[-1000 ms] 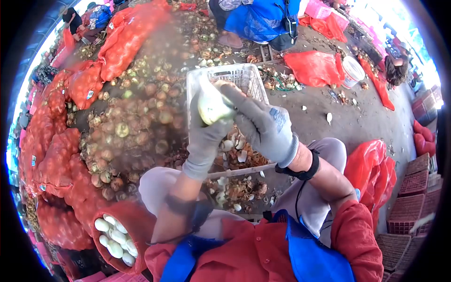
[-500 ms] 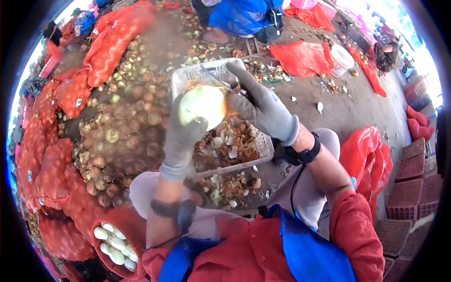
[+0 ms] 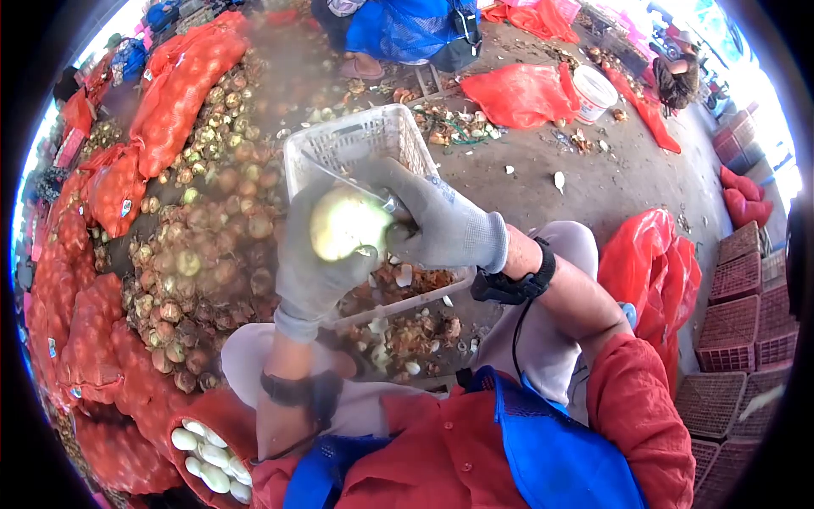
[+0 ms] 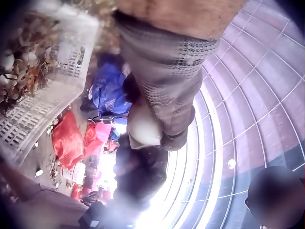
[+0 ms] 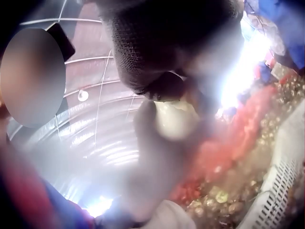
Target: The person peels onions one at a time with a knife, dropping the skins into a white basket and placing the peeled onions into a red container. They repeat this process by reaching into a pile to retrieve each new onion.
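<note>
A pale peeled onion (image 3: 341, 222) sits in the grey-gloved left hand (image 3: 315, 270), whose fingers curl around it; the left wrist view shows the onion (image 4: 145, 128) beside the gloved hand (image 4: 167, 90). In the right glove (image 3: 432, 219) is a knife, its thin blade (image 3: 332, 176) angled up and left across the onion's top. From the right wrist, the onion (image 5: 175, 120) appears between both gloves, the right one (image 5: 167, 52) above it. Both hands are over a white plastic basket (image 3: 415, 146) with onion skins (image 3: 424, 280) in it.
Loose onions (image 3: 199, 263) are heaped at left, beside filled red mesh sacks (image 3: 182, 93). An open sack of peeled onions (image 3: 214, 462) stands at lower left. Red plastic (image 3: 519, 95), a white bucket (image 3: 593, 92) and stacked crates (image 3: 729, 335) are at right.
The onion has turned in the left hand, and the right hand has moved in closer against it with the knife. In the head view, the surroundings have shifted left.
</note>
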Demonstrator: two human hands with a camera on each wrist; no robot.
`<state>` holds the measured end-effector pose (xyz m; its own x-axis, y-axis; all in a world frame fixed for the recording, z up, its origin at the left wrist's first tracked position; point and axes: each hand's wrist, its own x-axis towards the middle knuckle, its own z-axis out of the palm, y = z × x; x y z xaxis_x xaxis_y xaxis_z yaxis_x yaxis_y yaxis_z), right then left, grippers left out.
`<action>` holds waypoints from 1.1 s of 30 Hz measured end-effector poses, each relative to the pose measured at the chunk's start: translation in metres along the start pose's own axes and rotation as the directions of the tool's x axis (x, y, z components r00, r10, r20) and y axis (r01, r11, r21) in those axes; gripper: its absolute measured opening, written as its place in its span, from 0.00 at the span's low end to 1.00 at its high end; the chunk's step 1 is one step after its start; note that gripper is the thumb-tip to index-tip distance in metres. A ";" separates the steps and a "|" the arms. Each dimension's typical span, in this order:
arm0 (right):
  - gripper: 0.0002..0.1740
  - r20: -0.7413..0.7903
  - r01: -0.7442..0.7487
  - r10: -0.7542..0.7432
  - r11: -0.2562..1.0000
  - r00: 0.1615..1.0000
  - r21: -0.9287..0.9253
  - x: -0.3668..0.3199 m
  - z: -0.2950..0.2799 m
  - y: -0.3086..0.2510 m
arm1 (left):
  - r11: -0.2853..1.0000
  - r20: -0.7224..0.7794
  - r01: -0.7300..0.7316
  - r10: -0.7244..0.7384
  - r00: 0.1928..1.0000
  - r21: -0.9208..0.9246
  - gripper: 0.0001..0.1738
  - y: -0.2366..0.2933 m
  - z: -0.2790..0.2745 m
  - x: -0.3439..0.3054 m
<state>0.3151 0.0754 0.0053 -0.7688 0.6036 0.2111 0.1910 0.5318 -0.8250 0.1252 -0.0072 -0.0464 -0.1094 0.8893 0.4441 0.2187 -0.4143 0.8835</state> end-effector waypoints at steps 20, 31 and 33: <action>0.19 -0.051 -0.242 0.342 0.754 0.938 0.611 -0.005 -0.028 -0.005 | 0.932 0.024 0.203 -0.205 0.978 -0.299 0.40 -0.030 -0.002 0.009; 0.36 -0.342 0.093 -0.160 0.975 0.926 -0.203 0.006 0.030 0.019 | 0.744 -0.027 0.215 -0.298 0.954 -0.633 0.33 -0.036 0.000 0.014; 0.38 -0.242 0.110 -0.217 0.914 0.946 -0.389 0.008 0.043 0.016 | 0.908 -0.045 0.129 -0.159 0.986 -0.399 0.28 -0.035 0.006 0.016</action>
<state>0.2861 0.0636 -0.0286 -0.6210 0.5993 0.5051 0.3278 0.7840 -0.5271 0.1211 0.0230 -0.0709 -0.1864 0.9343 0.3039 -0.2022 -0.3391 0.9187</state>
